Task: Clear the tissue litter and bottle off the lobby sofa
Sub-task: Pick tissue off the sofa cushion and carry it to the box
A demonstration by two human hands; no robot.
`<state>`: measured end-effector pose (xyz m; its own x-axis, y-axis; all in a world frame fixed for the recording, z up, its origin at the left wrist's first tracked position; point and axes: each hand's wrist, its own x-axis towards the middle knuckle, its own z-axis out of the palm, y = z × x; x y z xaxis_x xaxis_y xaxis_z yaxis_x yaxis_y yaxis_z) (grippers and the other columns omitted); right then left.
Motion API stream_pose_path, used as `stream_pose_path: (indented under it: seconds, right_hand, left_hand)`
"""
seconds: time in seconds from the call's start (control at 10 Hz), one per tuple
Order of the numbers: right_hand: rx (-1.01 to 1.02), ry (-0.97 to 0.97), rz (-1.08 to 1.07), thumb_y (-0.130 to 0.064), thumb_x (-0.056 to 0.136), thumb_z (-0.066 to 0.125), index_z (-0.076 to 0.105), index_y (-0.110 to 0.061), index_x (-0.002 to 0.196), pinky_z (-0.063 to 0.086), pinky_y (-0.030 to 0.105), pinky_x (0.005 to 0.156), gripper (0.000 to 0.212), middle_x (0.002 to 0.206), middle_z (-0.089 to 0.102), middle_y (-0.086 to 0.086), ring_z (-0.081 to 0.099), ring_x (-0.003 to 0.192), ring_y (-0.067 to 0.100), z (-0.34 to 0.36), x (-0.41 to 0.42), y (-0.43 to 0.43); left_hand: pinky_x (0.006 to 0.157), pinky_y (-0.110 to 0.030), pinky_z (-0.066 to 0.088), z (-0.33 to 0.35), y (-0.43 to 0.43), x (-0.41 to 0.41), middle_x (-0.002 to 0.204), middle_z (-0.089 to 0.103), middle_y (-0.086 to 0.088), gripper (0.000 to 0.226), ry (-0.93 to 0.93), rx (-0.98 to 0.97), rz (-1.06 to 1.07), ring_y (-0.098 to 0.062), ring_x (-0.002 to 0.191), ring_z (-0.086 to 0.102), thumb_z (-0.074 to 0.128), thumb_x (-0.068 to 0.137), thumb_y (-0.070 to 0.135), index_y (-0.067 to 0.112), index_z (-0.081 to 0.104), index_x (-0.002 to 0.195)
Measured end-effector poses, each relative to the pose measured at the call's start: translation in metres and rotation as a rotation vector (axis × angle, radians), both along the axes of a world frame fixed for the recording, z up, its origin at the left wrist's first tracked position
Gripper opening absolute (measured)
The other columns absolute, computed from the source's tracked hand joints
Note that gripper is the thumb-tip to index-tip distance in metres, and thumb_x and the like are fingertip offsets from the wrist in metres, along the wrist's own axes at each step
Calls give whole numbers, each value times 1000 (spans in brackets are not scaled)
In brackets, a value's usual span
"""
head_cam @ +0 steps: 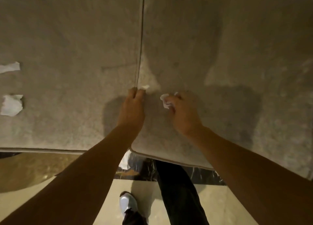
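The right hand [183,114] is curled closed around a crumpled white tissue wad [165,101], which bulges out past the knuckles on the hand's left side. The left hand [133,106] has its fingertips pinched together at the seam [141,43] between the 2 sofa cushions, reaching for a small tissue scrap [145,87] that lies just beyond them at the near end of that seam; whether the fingers already touch the scrap I cannot tell.

Further out, 2 more torn tissue pieces lie on the left cushion [67,72] near the left edge of view: one farther back [11,67], one nearer [11,105], well apart from both hands. The right cushion [237,55] shows no litter besides what the hands are on. No bottle is in view, so it is probably elsewhere on the sofa.

The main risk is the scrap at the seam: a clumsy pinch could push it down into the gap. The wad in the right hand sticks out loosely, and adding more to that fist could shed pieces onto the floor [186,199].
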<state>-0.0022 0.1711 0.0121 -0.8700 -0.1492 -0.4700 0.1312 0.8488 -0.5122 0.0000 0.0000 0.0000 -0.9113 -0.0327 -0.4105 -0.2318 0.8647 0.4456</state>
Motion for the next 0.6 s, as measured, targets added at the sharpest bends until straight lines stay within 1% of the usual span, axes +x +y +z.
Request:
stream_pose_path:
  seconds: [0.1, 0.2, 0.3, 0.4, 0.5, 0.6]
  right_hand:
    - [-100, 26, -3, 3, 87, 52, 67, -8, 113, 47, 39, 94, 32, 116, 61, 17, 58, 107, 32, 22, 0, 7]
    - [-91, 29, -47, 5, 85, 53, 69, -6, 106, 46, 34, 97, 29, 115, 64, 17, 60, 107, 30, 61, 2, 13]
    - [62, 0, -57, 1, 86, 53, 67, -5, 109, 43, 31, 89, 27, 116, 61, 19, 57, 108, 33, 124, 20, 13]
    - [75, 84, -85, 2, 82, 56, 67, -3, 107, 42, 24, 84, 28, 116, 63, 19, 60, 107, 31, 214, 63, 14]
    - [10, 229, -205, -2, 83, 58, 66, -2, 112, 42, 20, 82, 30, 112, 67, 17, 63, 104, 29, 289, 120, 11]
    - [-40, 277, -311, -9, 88, 60, 62, -5, 122, 44, 21, 92, 34, 117, 66, 14, 63, 106, 28, 358, 191, 13]
  left_hand:
    - [65, -19, 32, 22, -9, 0, 98, 60, -24, 18, 85, -21, 7, -36, 80, 57, 53, 85, -6, -4, 60, 101]
    - [58, -24, 38, 69, -15, 13, 92, 58, -14, 15, 64, -23, 47, -26, 74, 53, 52, 88, 6, 2, 59, 101]
    - [77, -37, 48, 137, -21, 47, 105, 57, -17, 27, 9, -2, -5, -34, 90, 57, 50, 85, 1, 4, 57, 111]
    - [68, -27, 40, 216, -21, 101, 105, 56, -17, 25, 97, 48, -104, -29, 82, 55, 52, 84, -2, 4, 59, 107]
    - [65, -27, 38, 275, -22, 141, 102, 55, -12, 23, 175, 23, -162, -19, 75, 46, 56, 84, -1, 9, 60, 104]
    - [68, -28, 38, 341, -20, 184, 101, 53, -10, 29, 233, 53, -232, -21, 81, 48, 58, 79, -4, 11, 59, 103]
